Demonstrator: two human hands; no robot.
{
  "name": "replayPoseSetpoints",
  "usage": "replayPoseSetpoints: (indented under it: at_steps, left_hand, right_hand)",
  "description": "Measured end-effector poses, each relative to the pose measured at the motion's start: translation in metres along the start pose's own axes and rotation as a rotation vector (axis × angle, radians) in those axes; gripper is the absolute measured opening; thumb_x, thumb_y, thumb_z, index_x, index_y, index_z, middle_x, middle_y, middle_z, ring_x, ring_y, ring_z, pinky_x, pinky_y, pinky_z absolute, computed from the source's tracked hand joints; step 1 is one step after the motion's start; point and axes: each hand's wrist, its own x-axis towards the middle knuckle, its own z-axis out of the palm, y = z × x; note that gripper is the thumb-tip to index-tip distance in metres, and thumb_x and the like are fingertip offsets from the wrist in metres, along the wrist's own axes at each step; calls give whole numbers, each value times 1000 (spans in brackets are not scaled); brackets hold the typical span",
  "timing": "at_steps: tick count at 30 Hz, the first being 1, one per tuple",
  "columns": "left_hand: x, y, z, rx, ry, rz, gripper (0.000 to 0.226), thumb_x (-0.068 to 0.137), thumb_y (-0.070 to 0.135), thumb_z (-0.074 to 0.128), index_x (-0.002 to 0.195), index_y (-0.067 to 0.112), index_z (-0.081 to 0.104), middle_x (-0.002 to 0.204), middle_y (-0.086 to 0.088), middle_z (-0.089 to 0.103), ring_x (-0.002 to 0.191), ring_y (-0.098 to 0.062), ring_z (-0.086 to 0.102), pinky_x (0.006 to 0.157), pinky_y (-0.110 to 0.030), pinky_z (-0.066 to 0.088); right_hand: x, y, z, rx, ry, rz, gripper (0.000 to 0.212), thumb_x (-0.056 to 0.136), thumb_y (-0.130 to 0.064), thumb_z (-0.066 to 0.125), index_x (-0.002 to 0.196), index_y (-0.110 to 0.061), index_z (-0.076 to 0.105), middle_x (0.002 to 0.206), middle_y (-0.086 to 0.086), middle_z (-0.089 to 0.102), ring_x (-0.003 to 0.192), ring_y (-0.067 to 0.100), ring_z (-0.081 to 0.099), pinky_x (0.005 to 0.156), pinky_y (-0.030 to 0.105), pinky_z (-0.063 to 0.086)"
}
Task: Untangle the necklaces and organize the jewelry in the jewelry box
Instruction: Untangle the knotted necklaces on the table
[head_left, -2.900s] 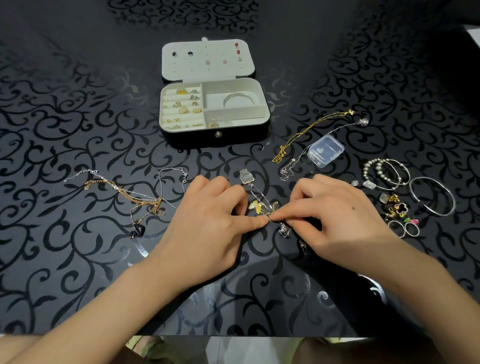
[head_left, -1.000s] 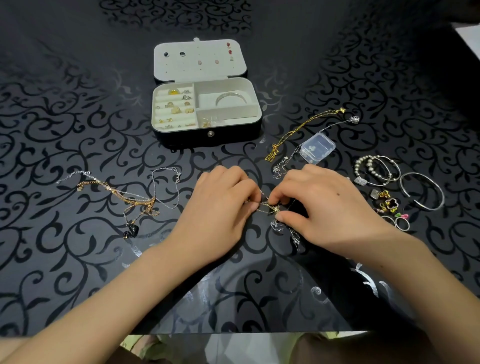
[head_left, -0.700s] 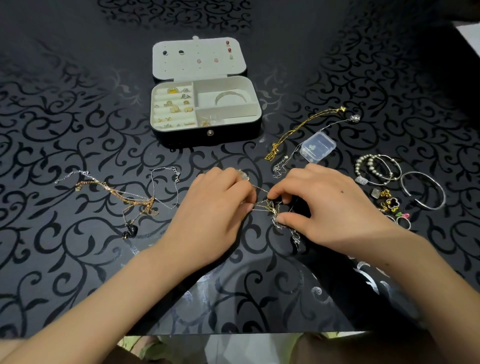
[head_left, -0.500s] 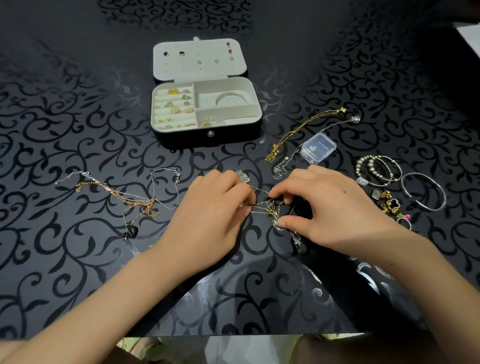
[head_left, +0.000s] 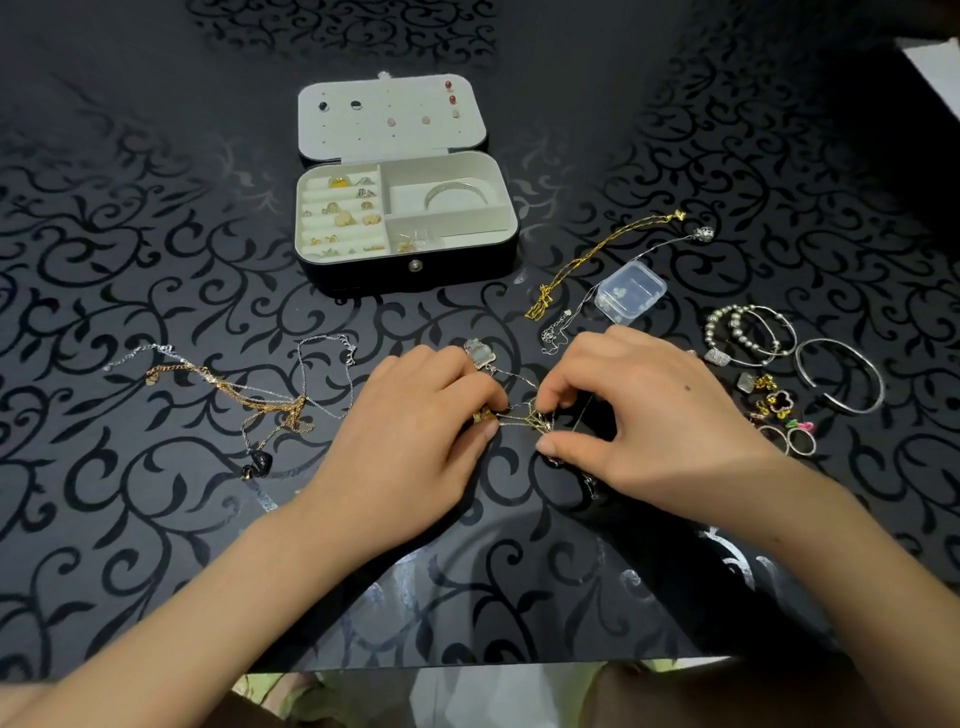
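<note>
Glossy black scroll-patterned table (head_left: 156, 545) holds the open jewelry box (head_left: 363, 274).

One wide-angle camera rides on the person's head, facing forward and steeply down at the black patterned table (head_left: 156, 519). It hangs close: the tangled necklaces (head_left: 527, 418) sit mid-frame, the open jewelry box (head_left: 363, 275) toward 12 o'clock, the left forearm (head_left: 208, 597) and right forearm (head_left: 857, 571) entering from 7 and 5 over the table's near edge.
</note>
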Motion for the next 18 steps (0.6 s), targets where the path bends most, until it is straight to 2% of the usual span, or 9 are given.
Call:
replayPoseSetpoints:
  at_steps: [1, 3, 5, 7, 10, 14, 18]
  left_hand:
    - [0, 0, 0, -1, 0, -1, 20, 84, 30, 49, 92, 20, 64, 85, 6, 54, 78, -17, 49, 68, -33, 41]
    - [0, 1, 0, -7, 2, -5, 21, 84, 31, 48, 92, 20, 64, 85, 6, 54, 78, -17, 49, 68, -34, 41]
    - [0, 2, 0, -15, 6, -11, 21, 83, 32, 47, 91, 20, 63, 84, 6, 55, 78, -17, 49, 68, -34, 42]
    - [1, 3, -1, -21, 9, -18, 21, 83, 32, 47, 89, 19, 63, 83, 6, 55, 78, -18, 50, 68, -36, 43]
    - [1, 3, -2, -31, 5, -32, 23, 82, 33, 46, 88, 18, 62, 82, 6, 56, 77, -20, 52, 68, -40, 46]
    - [1, 4, -2, -34, -7, -56, 23, 80, 35, 47, 87, 18, 61, 81, 5, 56, 77, -20, 52, 68, -39, 47]
    - [2, 7, -3, -41, -4, -93, 10, 78, 25, 62, 84, 17, 62, 78, 5, 57, 75, -20, 53, 68, -33, 43]
  right_hand:
    - [-1, -3, 2, -2, 32, 13, 16, 72, -42, 63, 79, -29, 64, 77, -13, 56, 76, 12, 48, 66, 13, 28]
    - [-2, -10, 7, -31, 87, 39, 9, 70, -36, 62, 69, -27, 63, 70, -12, 54, 70, 15, 50, 62, 20, 29]
    - [-3, -13, 11, -53, 113, 96, 11, 75, -32, 66, 67, -26, 62, 68, -11, 51, 70, 16, 49, 64, 25, 30]
    - [-5, -17, 10, -63, 111, 156, 12, 80, -30, 68, 70, -25, 63, 71, -11, 51, 75, 14, 46, 66, 26, 29]
    - [-6, -23, 11, -64, 74, 199, 12, 87, -35, 58, 81, -26, 63, 80, -11, 50, 85, 11, 45, 71, 25, 31]
    - [-5, -27, 15, -66, 80, 241, 12, 88, -34, 57, 83, -25, 63, 80, -12, 48, 89, 12, 48, 72, 25, 33]
    - [-6, -28, 16, -84, 80, 268, 13, 89, -32, 56, 83, -24, 64, 80, -12, 47, 90, 12, 48, 71, 25, 33]
